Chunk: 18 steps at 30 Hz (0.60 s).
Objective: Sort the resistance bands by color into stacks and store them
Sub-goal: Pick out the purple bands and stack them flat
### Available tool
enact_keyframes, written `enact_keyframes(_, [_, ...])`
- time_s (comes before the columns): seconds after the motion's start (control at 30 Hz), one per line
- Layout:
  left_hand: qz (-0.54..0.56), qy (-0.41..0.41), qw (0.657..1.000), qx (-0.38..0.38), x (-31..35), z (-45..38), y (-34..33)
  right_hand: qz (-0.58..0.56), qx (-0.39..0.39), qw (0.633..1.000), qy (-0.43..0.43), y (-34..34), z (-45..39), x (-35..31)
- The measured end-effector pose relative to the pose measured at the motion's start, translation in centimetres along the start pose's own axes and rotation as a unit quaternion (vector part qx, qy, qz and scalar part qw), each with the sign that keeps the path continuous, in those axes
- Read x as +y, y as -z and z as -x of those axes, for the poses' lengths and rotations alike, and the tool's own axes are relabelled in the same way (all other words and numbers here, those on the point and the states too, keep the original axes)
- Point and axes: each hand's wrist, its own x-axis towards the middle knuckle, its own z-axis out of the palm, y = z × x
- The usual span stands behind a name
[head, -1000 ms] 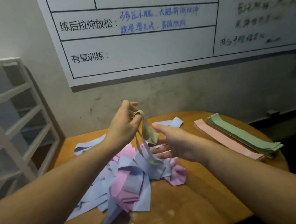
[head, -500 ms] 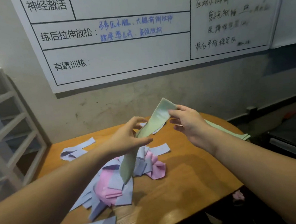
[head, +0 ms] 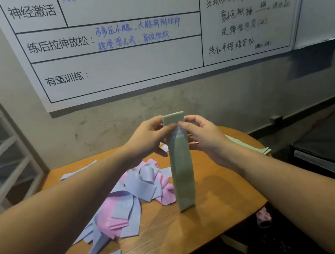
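Both hands — left hand (head: pixel 149 136) and right hand (head: pixel 200 136) — pinch the top end of the green band (head: pixel 181 166), which hangs with its long axis vertical above the table (head: pixel 220 193); the green stack (head: pixel 252 146) lies rightward, nearer the right hand.

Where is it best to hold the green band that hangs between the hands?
At its top end, pinched from both side edges, as the left hand and right hand do. The green band hangs flat and straight, so holding there probably keeps it smooth.
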Motion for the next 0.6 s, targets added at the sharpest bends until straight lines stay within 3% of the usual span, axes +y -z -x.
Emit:
enact_keyframes(0.23, [0.108, 0.015, 0.993, 0.047, 1.5, -3.8, -1.6, 0.142, -0.056, 0.987, -0.041, 3.7, 0.6, 2.3])
enact_keyframes(0.6, [0.173, 0.071, 0.966, 0.181, -1.9, -12.6, -4.0, 0.229, 0.054, 0.965, -0.113, 11.7, 0.0, 4.5])
